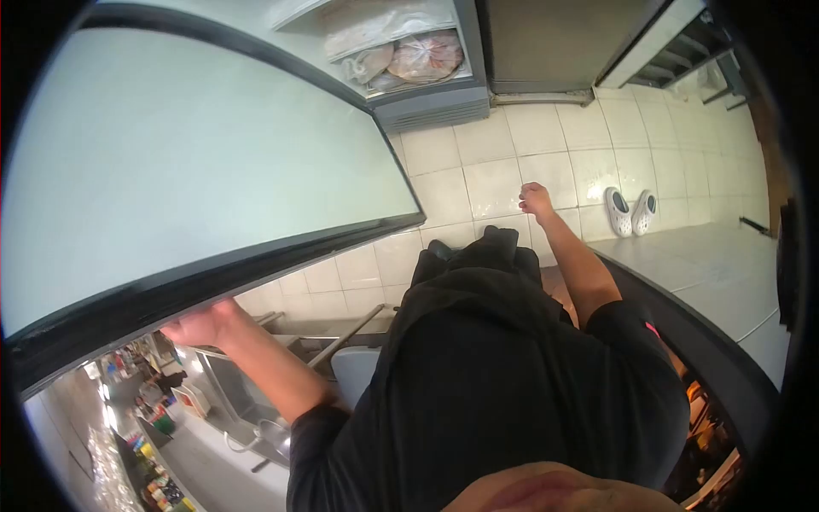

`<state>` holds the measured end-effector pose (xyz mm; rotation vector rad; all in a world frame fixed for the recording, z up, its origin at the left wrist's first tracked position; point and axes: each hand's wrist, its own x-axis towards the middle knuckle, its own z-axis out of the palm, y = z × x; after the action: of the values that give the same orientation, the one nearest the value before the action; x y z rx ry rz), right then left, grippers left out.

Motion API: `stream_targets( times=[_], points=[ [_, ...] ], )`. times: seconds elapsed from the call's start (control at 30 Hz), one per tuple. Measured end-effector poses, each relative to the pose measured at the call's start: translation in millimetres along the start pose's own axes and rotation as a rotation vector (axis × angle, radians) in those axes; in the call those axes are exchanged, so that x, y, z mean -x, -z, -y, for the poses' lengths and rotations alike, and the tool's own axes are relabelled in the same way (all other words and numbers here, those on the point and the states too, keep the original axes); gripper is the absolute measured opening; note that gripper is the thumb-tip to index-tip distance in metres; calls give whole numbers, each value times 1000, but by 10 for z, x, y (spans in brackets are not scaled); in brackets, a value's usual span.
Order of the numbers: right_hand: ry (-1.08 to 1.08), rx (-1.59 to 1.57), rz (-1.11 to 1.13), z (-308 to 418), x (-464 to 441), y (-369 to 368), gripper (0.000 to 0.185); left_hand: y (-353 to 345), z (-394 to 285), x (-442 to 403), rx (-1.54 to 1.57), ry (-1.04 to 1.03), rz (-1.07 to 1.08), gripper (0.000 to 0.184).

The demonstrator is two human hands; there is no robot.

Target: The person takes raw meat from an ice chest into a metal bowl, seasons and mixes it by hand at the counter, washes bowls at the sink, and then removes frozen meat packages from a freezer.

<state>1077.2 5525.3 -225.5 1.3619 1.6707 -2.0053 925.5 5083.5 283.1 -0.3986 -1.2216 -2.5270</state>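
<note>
A large fridge door (209,162) with a frosted-looking glass pane and black frame stands swung out on the left. My left hand (203,325) is at the near edge of that frame, closed around it, with some fingers hidden behind the edge. Held out over the tiled floor, my right hand (535,200) has its fingers curled in and shows nothing in them. Beyond the door, the fridge (433,104) is open, with plastic-wrapped bundles (425,56) on its lower shelf.
White clogs (630,212) stand on the floor tiles (490,186) to the right. A grey door or panel (572,43) is beside the fridge. At lower left are a counter (226,469), a metal rail and many small goods. A dark-edged surface lies by my right arm.
</note>
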Motion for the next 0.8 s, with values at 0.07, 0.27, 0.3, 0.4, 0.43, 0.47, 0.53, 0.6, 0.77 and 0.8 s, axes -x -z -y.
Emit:
stream_targets(
  times=[0.07,0.27,0.3,0.4,0.43,0.47,0.53,0.6,0.77,0.8],
  points=[
    [32,50,32,72,9,-255,20,333,-213,-159,21,6,40,36],
    [49,122,135,206,246,-714,18,1033,-525,-569,-94,-146,-190,48],
    [30,116,145,213,289,-750,18,1058,-545,-617,-107,-170,-250,48],
    [-12,123,86,263,375,-755,21,1124,-586,-778,-165,-222,-388,52],
    [-20,121,56,296,403,-761,22,1343,-668,-850,-32,-141,-228,52],
    [-24,87,47,290,385,-736,24,1576,-754,-927,100,-62,-64,52],
    [-13,57,-6,339,387,-714,25,1834,-831,-1012,255,33,147,53],
    [-1,27,-42,408,383,-705,28,1785,-840,-1050,303,68,236,54],
    [28,-226,-88,908,327,-950,34,2058,-904,-1293,281,11,141,53],
    [51,-281,-74,1026,285,-1015,35,2122,-900,-1351,259,-3,102,53]
  ],
)
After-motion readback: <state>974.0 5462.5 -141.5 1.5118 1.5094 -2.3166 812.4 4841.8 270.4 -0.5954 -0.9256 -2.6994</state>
